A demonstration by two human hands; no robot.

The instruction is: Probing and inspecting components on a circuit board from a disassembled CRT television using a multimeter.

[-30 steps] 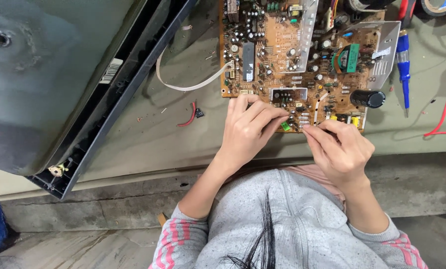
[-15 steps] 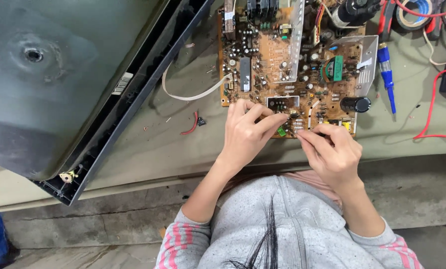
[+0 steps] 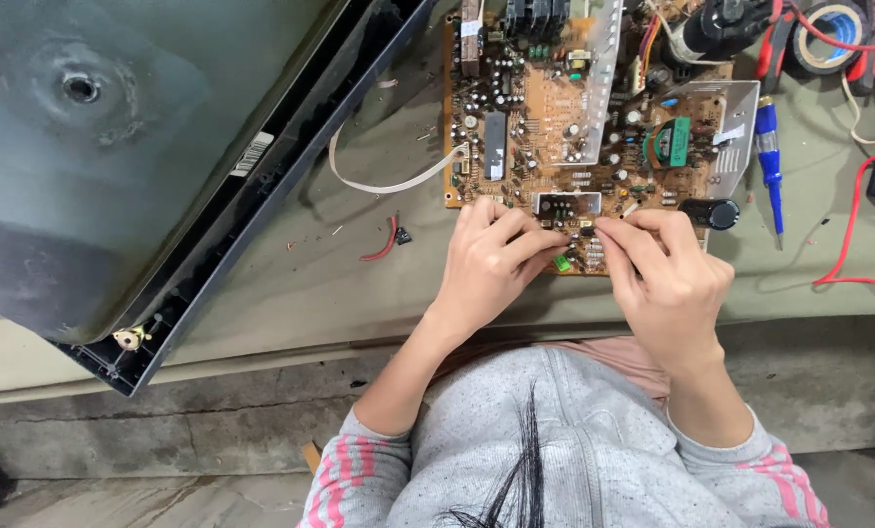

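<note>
Brown circuit board under fingers

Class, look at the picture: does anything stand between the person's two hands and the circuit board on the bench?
Nothing visible does. The left hand and right hand already rest on the near edge of the circuit board, fingertips meeting over its small components.
</note>
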